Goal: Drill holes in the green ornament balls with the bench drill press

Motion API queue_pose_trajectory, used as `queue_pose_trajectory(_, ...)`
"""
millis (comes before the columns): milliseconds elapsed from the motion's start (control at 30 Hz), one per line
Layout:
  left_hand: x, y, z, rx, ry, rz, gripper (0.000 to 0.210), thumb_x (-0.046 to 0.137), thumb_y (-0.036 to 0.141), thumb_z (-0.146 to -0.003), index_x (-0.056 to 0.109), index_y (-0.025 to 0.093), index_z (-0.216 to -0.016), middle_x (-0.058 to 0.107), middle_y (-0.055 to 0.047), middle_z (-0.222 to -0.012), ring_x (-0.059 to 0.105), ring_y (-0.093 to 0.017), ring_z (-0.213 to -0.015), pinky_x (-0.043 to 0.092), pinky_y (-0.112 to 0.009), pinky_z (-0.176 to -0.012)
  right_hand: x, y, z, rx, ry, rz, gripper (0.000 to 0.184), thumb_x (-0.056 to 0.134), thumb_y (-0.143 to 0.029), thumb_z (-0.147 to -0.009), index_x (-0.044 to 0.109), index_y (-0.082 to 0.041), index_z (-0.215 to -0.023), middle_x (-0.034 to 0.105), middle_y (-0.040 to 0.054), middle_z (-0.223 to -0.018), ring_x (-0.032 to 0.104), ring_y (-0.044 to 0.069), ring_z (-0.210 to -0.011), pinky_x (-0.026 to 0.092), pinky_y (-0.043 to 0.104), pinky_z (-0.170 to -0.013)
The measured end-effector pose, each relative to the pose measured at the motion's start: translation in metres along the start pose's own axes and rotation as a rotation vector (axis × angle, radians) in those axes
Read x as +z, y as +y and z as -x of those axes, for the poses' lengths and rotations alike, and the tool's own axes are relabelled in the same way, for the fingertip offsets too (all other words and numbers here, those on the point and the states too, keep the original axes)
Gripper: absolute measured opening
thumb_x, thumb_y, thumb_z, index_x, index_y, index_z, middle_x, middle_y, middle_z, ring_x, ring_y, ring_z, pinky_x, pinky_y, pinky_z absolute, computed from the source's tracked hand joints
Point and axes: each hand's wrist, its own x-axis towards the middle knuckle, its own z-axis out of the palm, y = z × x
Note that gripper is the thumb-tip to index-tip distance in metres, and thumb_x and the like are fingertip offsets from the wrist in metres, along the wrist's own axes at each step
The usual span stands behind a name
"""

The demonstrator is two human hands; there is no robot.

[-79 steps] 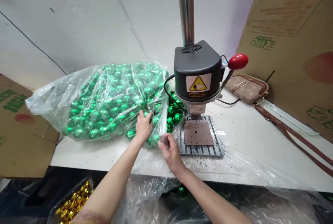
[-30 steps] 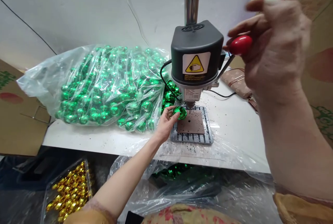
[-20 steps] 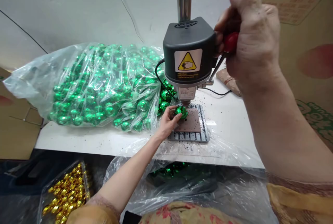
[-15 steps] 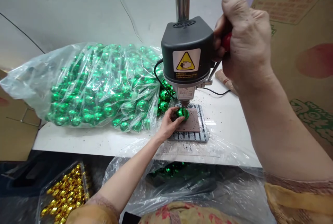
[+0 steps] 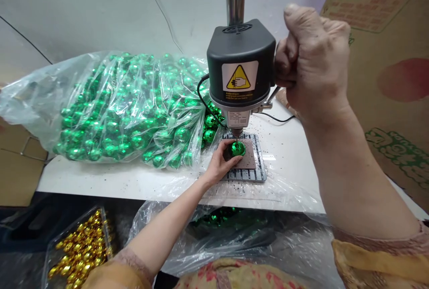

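My left hand (image 5: 221, 162) holds a shiny green faceted ball (image 5: 238, 148) between thumb and fingers. The ball rests on a brown board (image 5: 250, 160) over the slotted metal base (image 5: 260, 173) of a bench drill press (image 5: 240, 67), right under its chuck (image 5: 237, 132). My right hand (image 5: 315, 56) is closed around the end of the press's feed lever (image 5: 275, 93); its fingers hide the grip. Dark chips are scattered over the board, base and tabletop.
A clear plastic bag (image 5: 127, 105) full of green balls lies on the white table (image 5: 100, 179) at left. Loose green balls (image 5: 209, 128) sit behind the press. Gold balls (image 5: 80, 248) fill a clear bin at lower left. A large carton (image 5: 385, 101) stands at right.
My right hand has come down slightly with the lever. The ball now shows more of its top, and a small gap appears between it and the chuck. My left hand still grips it.
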Motion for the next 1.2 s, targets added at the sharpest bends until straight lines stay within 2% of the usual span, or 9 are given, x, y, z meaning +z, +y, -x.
queue_pose_trajectory(67, 0.000, 0.000, 0.000, 0.002, -0.001, 0.005, 0.052, 0.079, 0.044, -0.085, 0.056, 0.021, -0.126, 0.069, -0.010, -0.120, 0.066, -0.024, -0.112, 0.051, -0.039, -0.100, 0.003, -0.006, 0.009, 0.070, 0.060, -0.140, 0.058, 0.050, -0.019, -0.099, 0.033, -0.023, -0.043, 0.033, -0.0085, -0.034, 0.030, 0.002, -0.028, 0.018, 0.022, -0.033)
queue_pose_trajectory(100, 0.000, 0.001, 0.000, 0.002, -0.004, 0.008, 0.052, 0.079, 0.044, -0.086, 0.056, 0.021, -0.126, 0.069, -0.010, -0.120, 0.066, -0.024, -0.112, 0.051, -0.039, -0.100, 0.004, -0.007, 0.014, 0.056, 0.083, -0.177, 0.059, 0.051, -0.017, -0.098, 0.034, -0.023, -0.042, 0.033, -0.0081, -0.033, 0.030, 0.003, -0.028, 0.017, 0.023, -0.034)
queue_pose_trajectory(233, 0.000, 0.001, 0.001, -0.015, -0.023, 0.015, 0.052, 0.079, 0.043, -0.086, 0.055, 0.021, -0.126, 0.068, -0.010, -0.121, 0.065, -0.024, -0.113, 0.051, -0.039, -0.100, 0.006, -0.004, 0.038, -0.180, 0.145, -0.165, 0.053, 0.056, -0.015, -0.095, 0.041, -0.023, -0.044, 0.026, -0.0087, -0.037, 0.035, 0.004, -0.032, 0.022, 0.025, -0.038)
queue_pose_trajectory(400, 0.000, 0.001, 0.002, -0.021, -0.017, 0.014, 0.053, 0.079, 0.046, -0.086, 0.055, 0.021, -0.126, 0.068, -0.010, -0.120, 0.065, -0.025, -0.113, 0.050, -0.038, -0.100, 0.007, 0.002, 0.064, -0.308, 0.196, -0.114, 0.055, 0.054, -0.015, -0.096, 0.034, -0.021, -0.045, 0.027, -0.0079, -0.042, 0.035, 0.003, -0.037, 0.025, 0.024, -0.044)
queue_pose_trajectory(533, 0.001, 0.001, 0.001, -0.017, -0.018, 0.018, 0.053, 0.079, 0.047, -0.085, 0.056, 0.021, -0.126, 0.068, -0.010, -0.121, 0.064, -0.025, -0.115, 0.049, -0.038, -0.102, 0.005, 0.010, 0.077, -0.370, 0.212, -0.112, 0.057, 0.058, -0.018, -0.095, 0.032, -0.019, -0.044, 0.027, -0.0081, -0.040, 0.032, 0.002, -0.035, 0.022, 0.026, -0.043)
queue_pose_trajectory(700, 0.001, 0.000, 0.001, -0.013, -0.008, 0.022, 0.053, 0.079, 0.046, -0.085, 0.056, 0.020, -0.126, 0.068, -0.010, -0.122, 0.064, -0.026, -0.117, 0.050, -0.039, -0.102, 0.001, 0.017, 0.089, -0.418, 0.191, -0.079, 0.061, 0.058, -0.021, -0.095, 0.022, -0.018, -0.046, 0.024, -0.0072, -0.043, 0.033, 0.003, -0.038, 0.025, 0.027, -0.047)
queue_pose_trajectory(967, 0.000, 0.000, 0.002, 0.000, -0.026, 0.004, 0.052, 0.079, 0.043, -0.086, 0.055, 0.021, -0.128, 0.067, -0.011, -0.125, 0.064, -0.026, -0.119, 0.050, -0.039, -0.104, 0.000, 0.030, 0.092, -0.516, 0.206, -0.059, 0.058, 0.056, -0.028, -0.095, 0.025, -0.018, -0.047, 0.031, -0.0060, -0.043, 0.035, 0.005, -0.039, 0.023, 0.027, -0.047)
queue_pose_trajectory(1100, 0.000, -0.001, 0.002, 0.014, -0.022, 0.000, 0.052, 0.079, 0.042, -0.087, 0.056, 0.021, -0.128, 0.067, -0.011, -0.125, 0.064, -0.026, -0.118, 0.050, -0.039, -0.103, 0.000, 0.032, 0.097, -0.537, 0.201, -0.053, 0.057, 0.056, -0.025, -0.095, 0.025, -0.017, -0.048, 0.036, -0.0055, -0.045, 0.036, 0.005, -0.040, 0.022, 0.027, -0.045)
queue_pose_trajectory(1200, 0.000, -0.004, 0.002, 0.010, -0.038, -0.005, 0.053, 0.078, 0.042, -0.087, 0.054, 0.021, -0.130, 0.066, -0.010, -0.127, 0.063, -0.026, -0.118, 0.050, -0.039, -0.104, -0.001, 0.033, 0.103, -0.524, 0.179, -0.061, 0.055, 0.056, -0.020, -0.094, 0.025, -0.017, -0.049, 0.033, -0.0051, -0.046, 0.034, 0.005, -0.040, 0.021, 0.028, -0.045)
